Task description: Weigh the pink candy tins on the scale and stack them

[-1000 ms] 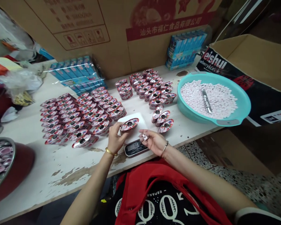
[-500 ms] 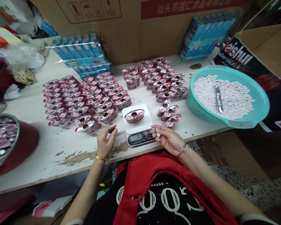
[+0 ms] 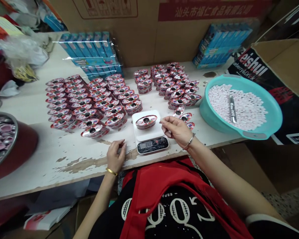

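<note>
A red oval tin with a hole in its lid sits on a small white kitchen scale at the table's front edge. My right hand hovers just right of the tin, fingers pinched on small white candies that barely show. My left hand rests on the table to the left of the scale, fingers loosely curled, holding nothing. Rows of matching tins lie to the left, and another group of tins lies behind the scale.
A teal basin of white candies with a metal scoop stands at the right. Blue wrapped packs and cardboard boxes line the back. A red bowl of lids stands at the left edge.
My left hand let go of the tin on the scale and drew back to the table. My right hand turned over and rose beside the tin with the candies.
</note>
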A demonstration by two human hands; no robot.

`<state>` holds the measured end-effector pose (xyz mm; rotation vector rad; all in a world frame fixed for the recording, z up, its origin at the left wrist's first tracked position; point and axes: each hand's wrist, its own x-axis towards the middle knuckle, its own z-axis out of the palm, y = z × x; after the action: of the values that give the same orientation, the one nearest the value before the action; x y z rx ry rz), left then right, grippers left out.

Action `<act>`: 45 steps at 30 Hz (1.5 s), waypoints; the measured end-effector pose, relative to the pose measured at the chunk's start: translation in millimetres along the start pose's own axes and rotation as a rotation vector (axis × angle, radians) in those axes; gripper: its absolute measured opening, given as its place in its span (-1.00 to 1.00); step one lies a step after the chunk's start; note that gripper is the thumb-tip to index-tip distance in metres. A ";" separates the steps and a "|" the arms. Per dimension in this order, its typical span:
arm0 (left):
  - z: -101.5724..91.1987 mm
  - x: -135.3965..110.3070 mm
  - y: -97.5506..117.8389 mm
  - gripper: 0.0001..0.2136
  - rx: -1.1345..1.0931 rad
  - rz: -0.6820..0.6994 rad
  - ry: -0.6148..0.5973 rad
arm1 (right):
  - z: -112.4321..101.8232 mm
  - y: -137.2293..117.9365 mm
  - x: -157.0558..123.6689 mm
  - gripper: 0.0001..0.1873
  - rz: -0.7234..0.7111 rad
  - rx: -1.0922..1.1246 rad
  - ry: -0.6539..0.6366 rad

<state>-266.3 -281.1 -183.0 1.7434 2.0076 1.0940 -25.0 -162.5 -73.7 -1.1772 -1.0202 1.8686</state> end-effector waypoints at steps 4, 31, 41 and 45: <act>0.3 -1.1 -3.0 -0.78 0.005 0.002 -0.009 | 20.6 -10.4 18.4 -0.56 -0.074 -0.051 -0.053; -197.9 77.1 -42.0 -0.55 0.373 -0.118 0.204 | -18.9 3.6 -25.0 -0.57 0.091 0.114 0.086; -142.1 125.6 -77.2 -0.49 0.547 0.206 0.429 | -2.4 12.7 -18.8 -0.58 0.081 0.229 0.068; -64.4 204.7 9.3 -0.66 0.410 0.440 0.175 | -5.0 9.5 -19.8 -0.64 0.066 0.269 0.069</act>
<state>-350.1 -113.7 -77.7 2.4680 2.1221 1.0323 -14.8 -182.4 -76.0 -1.1176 -0.6745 1.9320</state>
